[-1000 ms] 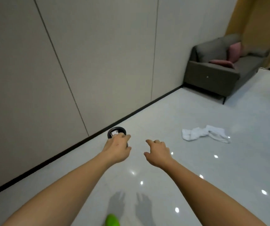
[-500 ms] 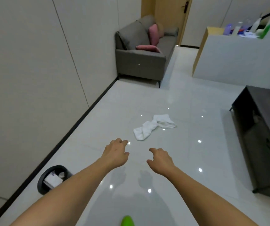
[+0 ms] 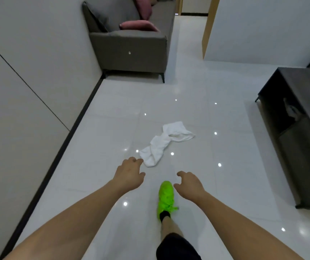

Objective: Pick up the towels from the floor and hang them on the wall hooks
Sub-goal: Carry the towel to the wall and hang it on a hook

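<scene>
Towel lies crumpled on the floor, just ahead of the left hand, whose grip is loosely spread and empty. Right hand likewise hangs slack, probably readying to gather it. No hooks show.

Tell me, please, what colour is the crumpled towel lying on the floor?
The crumpled towel is plain white, shown in the head view.
</scene>
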`<action>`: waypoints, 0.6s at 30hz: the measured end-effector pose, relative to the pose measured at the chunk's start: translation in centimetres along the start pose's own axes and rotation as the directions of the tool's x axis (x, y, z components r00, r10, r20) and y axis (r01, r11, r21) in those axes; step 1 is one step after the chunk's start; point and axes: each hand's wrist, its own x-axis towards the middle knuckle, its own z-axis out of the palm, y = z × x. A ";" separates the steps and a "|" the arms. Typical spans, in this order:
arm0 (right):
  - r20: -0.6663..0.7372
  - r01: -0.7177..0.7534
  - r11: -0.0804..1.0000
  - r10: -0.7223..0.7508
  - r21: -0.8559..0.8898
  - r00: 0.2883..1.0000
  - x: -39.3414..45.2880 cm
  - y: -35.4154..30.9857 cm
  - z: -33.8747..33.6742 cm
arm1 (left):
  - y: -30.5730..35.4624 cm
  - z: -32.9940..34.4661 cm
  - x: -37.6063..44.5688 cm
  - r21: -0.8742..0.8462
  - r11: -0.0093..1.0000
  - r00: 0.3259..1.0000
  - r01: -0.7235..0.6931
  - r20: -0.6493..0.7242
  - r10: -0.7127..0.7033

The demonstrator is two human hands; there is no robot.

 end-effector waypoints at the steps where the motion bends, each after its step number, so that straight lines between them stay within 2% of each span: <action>1: 0.008 0.007 1.000 -0.007 0.015 1.000 2.9 -0.6 -0.4 | -0.5 -0.5 2.6 -0.008 1.000 1.000 0.008 0.006 -0.008; 5: 0.091 -0.002 0.997 -0.005 0.079 0.996 13.8 -2.9 -2.2 | -2.4 -2.5 12.6 -0.029 0.997 0.994 0.078 0.076 -0.076; 10: 0.189 -0.069 0.988 0.043 0.137 0.981 23.3 -4.8 -4.2 | -4.2 -4.2 22.7 -0.026 0.988 0.977 0.152 0.153 -0.146; 14: 0.269 -0.138 0.978 0.092 0.155 0.959 29.3 -5.1 -4.3 | -5.1 -3.3 28.8 -0.104 0.974 0.961 0.202 0.215 -0.176; 18: 0.316 -0.221 0.957 0.155 0.186 0.936 36.5 -5.0 -1.8 | -7.0 -0.1 35.6 -0.117 0.976 0.942 0.185 0.303 -0.142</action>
